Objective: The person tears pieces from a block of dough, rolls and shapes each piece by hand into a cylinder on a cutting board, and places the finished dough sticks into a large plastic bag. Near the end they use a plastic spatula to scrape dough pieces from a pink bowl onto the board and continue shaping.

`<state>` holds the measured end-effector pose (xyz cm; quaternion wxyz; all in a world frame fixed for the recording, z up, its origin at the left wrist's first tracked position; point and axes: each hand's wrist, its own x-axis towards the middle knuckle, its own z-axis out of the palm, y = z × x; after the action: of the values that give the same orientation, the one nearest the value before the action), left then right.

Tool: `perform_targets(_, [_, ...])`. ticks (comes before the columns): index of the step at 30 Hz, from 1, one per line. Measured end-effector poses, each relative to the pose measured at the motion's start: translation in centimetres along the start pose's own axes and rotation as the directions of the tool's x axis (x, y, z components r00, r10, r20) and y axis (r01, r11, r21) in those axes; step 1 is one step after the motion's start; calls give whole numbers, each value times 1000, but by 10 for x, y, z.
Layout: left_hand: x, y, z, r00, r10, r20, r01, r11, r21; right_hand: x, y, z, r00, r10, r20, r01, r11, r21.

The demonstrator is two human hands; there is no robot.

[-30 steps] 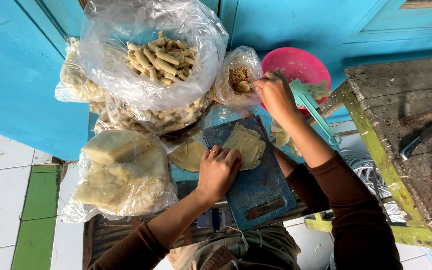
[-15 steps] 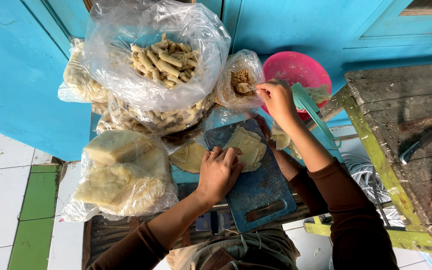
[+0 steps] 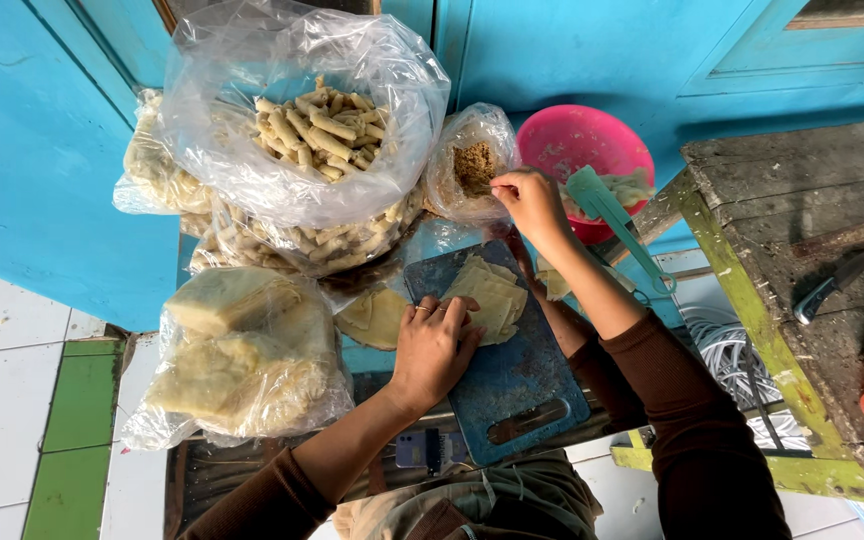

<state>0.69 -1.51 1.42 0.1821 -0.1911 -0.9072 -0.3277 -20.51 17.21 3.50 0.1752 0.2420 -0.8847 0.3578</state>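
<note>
Turquoise wall behind; blue cutting board (image 3: 512, 385) below. My left hand (image 3: 435, 345) lies flat, fingers together, pinning the wrapper stack (image 3: 487, 295). My right hand (image 3: 527, 197) pinches at the small filling bag (image 3: 472, 165): take little, keep wrappers steady.

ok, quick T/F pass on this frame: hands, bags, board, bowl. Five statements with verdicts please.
1. The left hand rests on the stack of pale wrapper sheets on the blue cutting board. True.
2. The right hand holds a knife. False: it reaches at the mouth of the small bag of brown filling, fingers pinched.
3. The pink bowl lies beyond the right hand, against the blue wall. True.
4. The big clear bag holds whole eggs. False: it holds rolled, stick-shaped pieces.
5. The cutting board is bare. False: the wrapper sheets lie on it.
</note>
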Motion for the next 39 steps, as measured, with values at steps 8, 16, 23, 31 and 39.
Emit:
perform_targets(8, [0,-1,1,1000,-8,-8,8,1000,-21,-6,11,-15,991,133,-7,-132,987,96])
perform_targets(16, [1,0,0,1000,-4,-8,4,1000,-23,-16,18,-17,993,115,-23,-114,993,40])
perform_targets(23, [1,0,0,1000,-13,4,13,1000,-22,-18,17,-16,998,43,-39,-44,999,-20])
perform_targets(31, [0,-1,1,1000,-16,18,16,1000,-14,-17,15,-13,996,90,-16,-90,996,10])
perform_targets(39, [1,0,-1,999,-23,22,23,1000,-18,-19,16,-10,998,60,-17,-60,998,-5])
